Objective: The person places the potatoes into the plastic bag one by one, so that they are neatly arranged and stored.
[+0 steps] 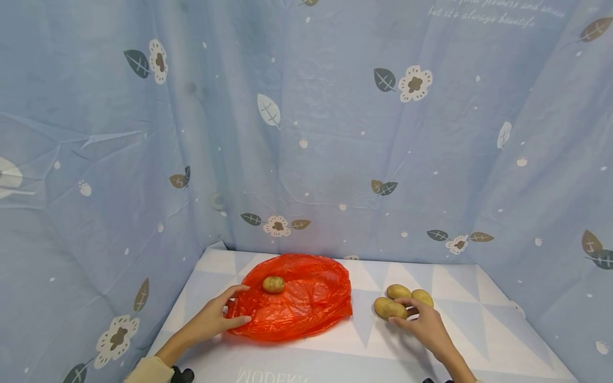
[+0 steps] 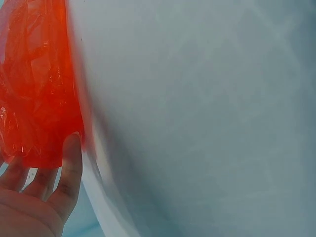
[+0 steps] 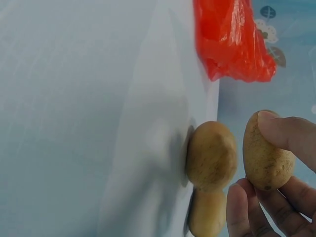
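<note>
Pale-blue flowered cloth (image 1: pixel 325 117) hangs behind the white-and-blue table (image 1: pixel 349 354). Left of centre, towards its back edge, sits a crumpled red plastic bag (image 1: pixel 311 303). My left hand (image 1: pixel 215 314), thumb and fingers spread apart, touches its left side; my right hand (image 1: pixel 425 323) pinches an oval yellow-brown potato (image 3: pixel 266 160), clear of the table in the right wrist view. Three loose potatoes (image 1: pixel 398 291) lie nearby; only the head view shows another potato (image 1: pixel 273 284) on the bag.

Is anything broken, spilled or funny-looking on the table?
No, nothing stands out. The red bag is crumpled, but thin plastic often is, and I see no tear or spill. The potato in the right hand looks whole, and so do the potatoes on the table.
</note>
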Available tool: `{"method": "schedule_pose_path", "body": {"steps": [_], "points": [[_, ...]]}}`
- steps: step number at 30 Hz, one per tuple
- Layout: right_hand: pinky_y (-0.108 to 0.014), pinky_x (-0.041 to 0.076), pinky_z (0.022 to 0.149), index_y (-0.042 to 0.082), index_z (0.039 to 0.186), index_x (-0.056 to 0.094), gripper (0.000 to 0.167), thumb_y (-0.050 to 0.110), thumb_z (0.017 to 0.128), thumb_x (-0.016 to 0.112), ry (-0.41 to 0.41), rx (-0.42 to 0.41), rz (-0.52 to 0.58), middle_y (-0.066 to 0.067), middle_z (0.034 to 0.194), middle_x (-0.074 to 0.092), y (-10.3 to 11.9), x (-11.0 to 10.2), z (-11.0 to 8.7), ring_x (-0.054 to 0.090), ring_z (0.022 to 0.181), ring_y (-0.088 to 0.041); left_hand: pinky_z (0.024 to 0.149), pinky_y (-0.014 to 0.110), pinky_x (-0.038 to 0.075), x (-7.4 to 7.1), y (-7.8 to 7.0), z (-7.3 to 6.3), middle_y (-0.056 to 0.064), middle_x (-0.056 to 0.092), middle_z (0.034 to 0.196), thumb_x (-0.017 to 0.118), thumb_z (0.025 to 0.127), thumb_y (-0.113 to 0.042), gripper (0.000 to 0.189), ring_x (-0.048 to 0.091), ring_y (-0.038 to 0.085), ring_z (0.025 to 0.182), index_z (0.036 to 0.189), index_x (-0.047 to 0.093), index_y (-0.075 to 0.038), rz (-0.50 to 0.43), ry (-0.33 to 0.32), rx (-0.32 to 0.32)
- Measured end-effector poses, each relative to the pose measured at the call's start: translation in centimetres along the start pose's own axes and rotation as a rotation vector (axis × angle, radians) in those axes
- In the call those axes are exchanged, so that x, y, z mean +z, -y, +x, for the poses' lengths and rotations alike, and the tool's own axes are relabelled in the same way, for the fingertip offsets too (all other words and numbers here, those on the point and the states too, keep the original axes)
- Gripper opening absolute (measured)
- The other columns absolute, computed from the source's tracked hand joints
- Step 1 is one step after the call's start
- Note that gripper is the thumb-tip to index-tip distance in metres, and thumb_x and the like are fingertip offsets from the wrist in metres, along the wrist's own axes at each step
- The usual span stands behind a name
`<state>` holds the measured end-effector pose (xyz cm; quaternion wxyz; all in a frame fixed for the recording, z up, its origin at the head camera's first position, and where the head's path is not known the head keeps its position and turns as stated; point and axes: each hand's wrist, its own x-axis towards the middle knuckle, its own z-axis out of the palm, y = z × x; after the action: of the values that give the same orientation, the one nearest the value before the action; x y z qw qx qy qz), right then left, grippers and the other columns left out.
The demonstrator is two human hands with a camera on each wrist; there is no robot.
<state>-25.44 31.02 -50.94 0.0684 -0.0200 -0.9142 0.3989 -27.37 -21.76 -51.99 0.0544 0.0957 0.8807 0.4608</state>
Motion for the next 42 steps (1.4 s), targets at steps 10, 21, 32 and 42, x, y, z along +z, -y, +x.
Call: {"method": "schedule_pose_path", "body": {"steps": [10, 21, 32, 42], "points": [[-0.026, 0.055, 0.077, 0.01, 0.118, 0.073, 0.052, 0.028, 0.074, 0.094, -0.006, -0.07, 0.046, -0.004, 0.114, 0.068, 1.4, 0.8, 0.6, 0.065, 0.096, -0.017, 0.086, 0.045, 0.056, 0.1, 0.1, 0.1, 0.007, 0.057, 0.136, 0.087, 0.083, -0.034, 0.074, 0.056, 0.026, 0.11, 0.147, 0.052, -0.021, 0.001, 0.004, 0.007], [-0.025, 0.054, 0.078, 0.011, 0.115, 0.074, 0.049, 0.027, 0.074, 0.095, 0.012, -0.127, 0.081, -0.003, 0.116, 0.069, 2.9, 1.7, 1.4, 0.063, 0.095, -0.016, 0.087, 0.045, 0.056, 0.1, -0.1, 0.0, 0.005, 0.058, 0.134, 0.088, 0.082, -0.034, 0.074, 0.056, 0.025, 0.108, 0.146, 0.052, -0.023, 0.007, -0.007, -0.014], [-0.026, 0.053, 0.076, 0.014, 0.115, 0.075, 0.048, 0.028, 0.074, 0.095, 0.028, -0.126, 0.066, -0.001, 0.107, 0.071, 4.6, 2.2, 2.3, 0.064, 0.093, -0.016, 0.087, 0.046, 0.057, 0.1, -0.1, 0.1, 0.007, 0.058, 0.136, 0.088, 0.082, -0.032, 0.073, 0.056, 0.025, 0.108, 0.145, 0.053, -0.024, 0.002, -0.009, -0.02], [-0.027, 0.054, 0.072, 0.02, 0.115, 0.075, 0.049, 0.031, 0.072, 0.096, 0.021, -0.125, 0.043, 0.003, 0.101, 0.073, 5.8, 3.4, 3.0, 0.067, 0.089, -0.015, 0.089, 0.048, 0.056, 0.2, 0.0, 0.1, 0.008, 0.057, 0.139, 0.087, 0.083, -0.033, 0.073, 0.056, 0.026, 0.11, 0.146, 0.051, -0.023, 0.003, 0.003, 0.001]]}}
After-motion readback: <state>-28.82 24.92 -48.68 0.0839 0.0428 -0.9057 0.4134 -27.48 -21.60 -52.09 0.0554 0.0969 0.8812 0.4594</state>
